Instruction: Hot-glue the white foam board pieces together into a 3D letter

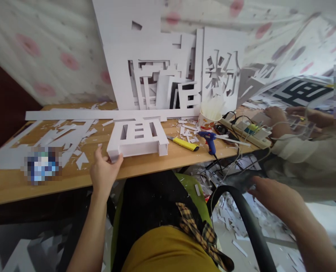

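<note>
A white foam-board character (139,136) with cut-out slots and raised side walls lies on the wooden table in front of me. My left hand (105,166) grips its front left corner, the thumb against the front wall and the fingers at the left side. Off to the right, my right hand (272,194) hangs below table height, beyond the black chair armrest (244,215). Its fingertips are blurred and partly hidden, so what they hold, if anything, does not show. Right of the character lie a yellow utility knife (185,144) and a blue glue gun (209,140).
White cut-out boards (111,56) lean against the curtain. A paper cup (209,120) holds glue sticks near a power strip (244,132) with trailing cords. Board scraps (62,136) cover the table's left side and the floor. A co-worker's hands (277,119) work at right.
</note>
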